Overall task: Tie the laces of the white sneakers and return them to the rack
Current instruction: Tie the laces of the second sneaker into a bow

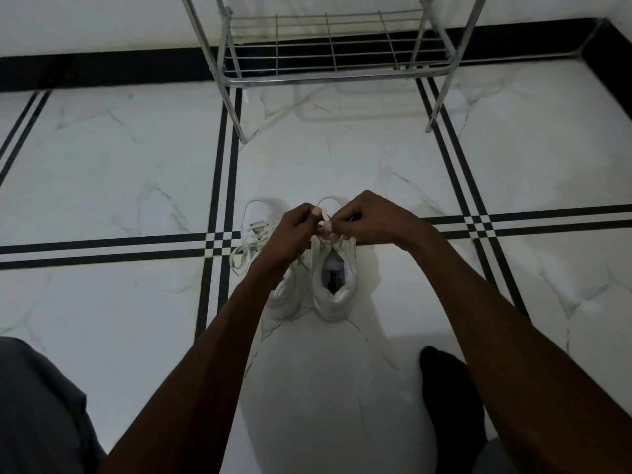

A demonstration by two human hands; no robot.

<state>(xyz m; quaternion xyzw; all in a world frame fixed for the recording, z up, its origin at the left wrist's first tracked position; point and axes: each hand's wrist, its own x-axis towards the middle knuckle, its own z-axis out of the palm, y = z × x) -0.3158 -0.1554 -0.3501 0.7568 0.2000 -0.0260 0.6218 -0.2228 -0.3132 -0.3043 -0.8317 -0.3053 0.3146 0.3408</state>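
Two white sneakers stand side by side on the marble floor, toes pointing away from me. Above the right sneaker, my left hand and my right hand each pinch an end of its pale lace, pulled up over the tongue. The left sneaker is partly hidden under my left forearm; its laces lie loose across the floor to its left. The metal wire shoe rack stands against the wall beyond the shoes, its bottom shelf bare.
White marble tiles with black stripe borders surround the shoes. A black skirting runs along the wall. My grey-clothed knee is at bottom left and a black-socked foot at bottom right.
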